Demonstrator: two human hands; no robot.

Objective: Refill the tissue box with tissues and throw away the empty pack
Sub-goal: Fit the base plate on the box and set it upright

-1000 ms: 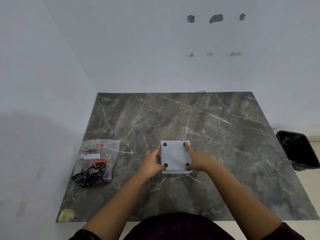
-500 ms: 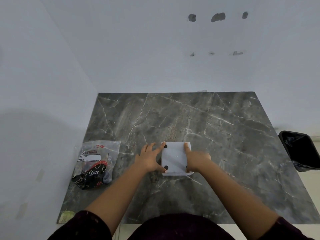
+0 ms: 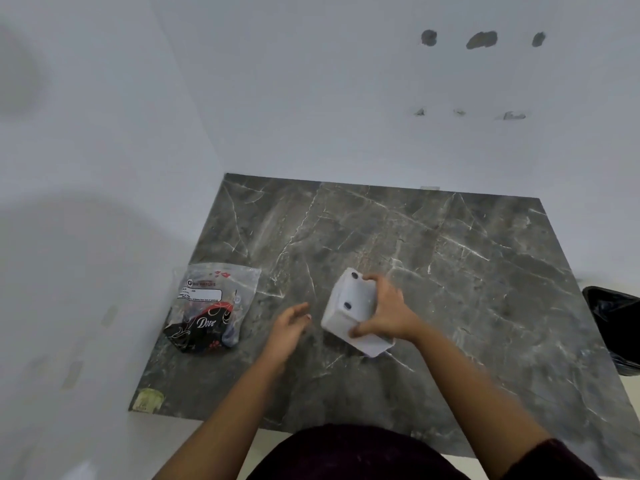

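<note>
A white square tissue box (image 3: 349, 310) with black rubber feet is tilted up over the middle of the dark marble table (image 3: 450, 258), its underside facing me. My right hand (image 3: 388, 317) grips it from the right side. Just left of the box hovers my left hand (image 3: 289, 325), fingers apart and off the box, holding nothing. A clear plastic tissue pack (image 3: 211, 306) with a black and red Dove print lies flat near the table's left edge.
A black bin (image 3: 616, 323) lined with a black bag stands on the floor by the table's right edge. White walls close off the left and far sides. A small yellowish sticker (image 3: 149, 400) marks the table's near left corner.
Both hands held the box flat on the table, underside up. Now the left hand has let go and drawn left, while the right hand has tilted the box up. The camera view has shifted.
</note>
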